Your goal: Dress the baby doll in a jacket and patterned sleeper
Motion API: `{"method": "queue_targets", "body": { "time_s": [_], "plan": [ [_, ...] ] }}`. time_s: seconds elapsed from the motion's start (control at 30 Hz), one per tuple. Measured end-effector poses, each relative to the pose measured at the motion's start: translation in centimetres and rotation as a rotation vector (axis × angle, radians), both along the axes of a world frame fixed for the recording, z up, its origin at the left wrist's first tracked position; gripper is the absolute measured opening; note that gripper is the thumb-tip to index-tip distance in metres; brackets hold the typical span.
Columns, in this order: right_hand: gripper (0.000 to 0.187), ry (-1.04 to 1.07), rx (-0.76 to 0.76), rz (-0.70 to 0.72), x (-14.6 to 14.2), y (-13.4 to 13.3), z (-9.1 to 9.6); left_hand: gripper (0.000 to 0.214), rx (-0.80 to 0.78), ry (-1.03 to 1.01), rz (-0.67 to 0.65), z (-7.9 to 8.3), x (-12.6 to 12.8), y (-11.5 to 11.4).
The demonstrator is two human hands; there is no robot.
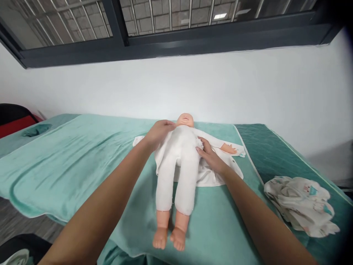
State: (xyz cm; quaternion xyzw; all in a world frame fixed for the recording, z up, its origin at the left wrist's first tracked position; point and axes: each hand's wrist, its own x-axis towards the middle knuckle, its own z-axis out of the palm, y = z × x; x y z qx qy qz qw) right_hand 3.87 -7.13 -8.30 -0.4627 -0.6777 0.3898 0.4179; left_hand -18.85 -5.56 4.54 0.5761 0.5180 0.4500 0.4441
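Observation:
A baby doll (pixel 185 120) lies on its back, head toward the wall, feet toward me. White baby clothes (pixel 182 147) cover its body and legs, and its feet are bare. One sleeve, on the right, has the doll's orange-toned hand (pixel 228 148) at its end. My left hand (pixel 161 132) is closed at the doll's shoulder on the left, fingertips by the neck and partly hidden, gripping the cloth there. Against the doll's side on the right, my right hand (pixel 209 154) pinches the white cloth between thumb and fingers. An open printed baby shirt (pixel 212 176) spreads beneath the doll.
Green towelling (pixel 82 154) covers the bed, with a darker green surface (pixel 256 147) at the right. On that lies a crumpled printed baby garment (pixel 302 204). A white wall (pixel 165 88) rises behind, below a barred window. A red and black object (pixel 16 119) is at far left.

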Motion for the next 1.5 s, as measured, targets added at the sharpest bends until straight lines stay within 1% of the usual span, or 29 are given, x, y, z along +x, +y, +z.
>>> {"method": "queue_targets", "body": {
  "time_s": [0.03, 0.1, 0.13, 0.17, 0.2, 0.23, 0.3, 0.33, 0.37, 0.4, 0.43, 0.5, 0.57, 0.63, 0.73, 0.77, 0.87, 0.93, 0.97, 1.03, 1.1, 1.13, 1.23, 1.33, 1.4, 1.5],
  "plan": [
    [0.068, 0.006, 0.000, 0.008, 0.1, 0.0, 0.0, 0.025, -0.014, -0.003, -0.065, 0.4, 1.0, -0.5],
    [0.069, 0.013, -0.003, 0.015, 0.1, 0.1, 0.1, 0.029, -0.042, 0.012, -0.189, 0.7, 2.8, -1.7],
    [0.069, 0.015, -0.007, 0.018, 0.2, 0.1, 0.1, 0.028, -0.030, 0.025, -0.219, 0.6, 3.4, -2.3],
    [0.069, 0.015, -0.010, 0.024, 0.2, 0.0, 0.2, 0.026, 0.013, 0.034, -0.211, 0.3, 3.8, -2.6],
    [0.069, 0.015, -0.013, 0.031, 0.2, 0.0, 0.3, 0.022, 0.084, 0.049, -0.162, 0.0, 3.9, -2.7],
    [0.069, 0.012, -0.015, 0.035, 0.2, -0.1, 0.4, 0.018, 0.175, 0.072, -0.081, -0.5, 3.8, -2.6],
    [0.068, 0.002, -0.019, 0.032, 0.3, -0.2, 0.5, 0.013, 0.340, 0.152, 0.107, -1.7, 3.0, -1.6],
    [0.068, -0.004, -0.021, 0.024, 0.3, -0.2, 0.5, 0.013, 0.380, 0.207, 0.178, -2.3, 2.5, -0.9],
    [0.068, -0.010, -0.024, 0.016, 0.3, -0.3, 0.5, 0.015, 0.374, 0.256, 0.217, -2.9, 2.0, -0.1],
    [0.069, -0.014, -0.027, 0.008, 0.3, -0.3, 0.5, 0.017, 0.338, 0.296, 0.223, -3.4, 1.6, 0.5],
    [0.069, -0.017, -0.028, 0.001, 0.2, -0.3, 0.5, 0.021, 0.289, 0.332, 0.202, -3.8, 1.4, 1.1],
    [0.069, -0.022, -0.031, -0.009, 0.2, -0.3, 0.5, 0.027, 0.223, 0.415, 0.115, -4.0, 1.7, 1.9],
    [0.069, -0.024, -0.033, -0.018, 0.1, -0.4, 0.6, 0.031, 0.234, 0.526, 0.017, -3.5, 2.7, 2.3],
    [0.067, -0.028, -0.020, -0.029, 0.0, -0.4, 0.7, 0.035, 0.291, 0.652, -0.055, -2.6, 4.6, 2.5],
    [0.060, -0.056, 0.055, -0.044, -0.1, -0.5, 0.8, 0.039, 0.367, 0.822, -0.168, -1.9, 8.8, 2.9],
    [0.054, -0.072, 0.099, -0.042, -0.1, -0.5, 0.9, 0.040, 0.383, 0.884, -0.241, -2.0, 10.4, 3.0],
    [0.039, -0.148, 0.232, -0.033, 0.1, -0.8, 1.0, 0.039, 0.444, 1.140, -0.552, -3.0, 15.4, 3.6],
    [0.036, -0.213, 0.279, -0.017, 0.3, -1.2, 1.1, 0.035, 0.467, 1.307, -0.655, -3.6, 18.0, 4.1],
    [0.035, -0.246, 0.287, -0.005, 0.5, -1.4, 1.2, 0.034, 0.428, 1.373, -0.702, -3.9, 19.0, 4.5],
    [0.034, -0.306, 0.289, 0.015, 0.8, -2.0, 1.6, 0.030, 0.294, 1.448, -0.784, -4.0, 20.0, 5.2],
    [0.032, -0.345, 0.280, 0.019, 1.1, -2.5, 2.1, 0.027, 0.209, 1.466, -0.837, -3.9, 20.0, 5.9],
    [0.031, -0.351, 0.268, 0.019, 1.2, -2.7, 2.4, 0.027, 0.219, 1.464, -0.842, -3.9, 19.8, 6.3],
    [0.024, -0.315, 0.242, 0.016, 1.8, -2.7, 3.1, 0.033, 0.351, 1.449, -0.785, -3.8, 18.5, 7.5],
    [0.024, -0.217, 0.225, -0.033, 2.9, -1.9, 3.0, 0.042, 0.386, 1.457, -0.701, -3.7, 16.9, 8.8],
    [0.024, -0.215, 0.193, -0.141, 4.0, -1.1, 2.5, 0.043, 0.384, 1.473, -0.669, -3.4, 15.9, 9.3],
    [0.021, -0.396, 0.117, -0.443, 5.6, 0.2, 1.5, 0.039, 0.396, 1.482, -0.639, -2.8, 14.8, 9.3]
  ]
}}
